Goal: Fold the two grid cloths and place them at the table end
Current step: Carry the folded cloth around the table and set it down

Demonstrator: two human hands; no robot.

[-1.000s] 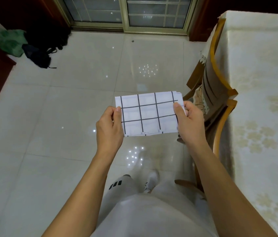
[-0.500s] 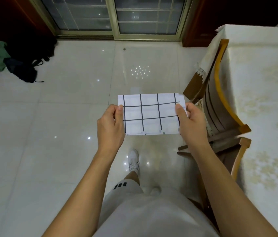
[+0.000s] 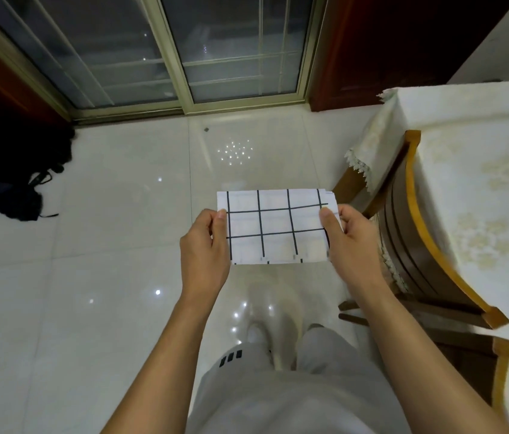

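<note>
The left hand (image 3: 204,252) and right hand (image 3: 351,245) each pinch one end of the folded grid cloth (image 3: 275,227), held up off the floor (image 3: 106,277).

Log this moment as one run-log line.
left hand: pinches cloth's left edge | right hand: pinches right edge | grid cloth: folded, held over floor | table: to the right, no cloth seen

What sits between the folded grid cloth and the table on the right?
In the head view, a wooden chair stands between the grid cloth and the table, its curved back against the table's edge.
</note>
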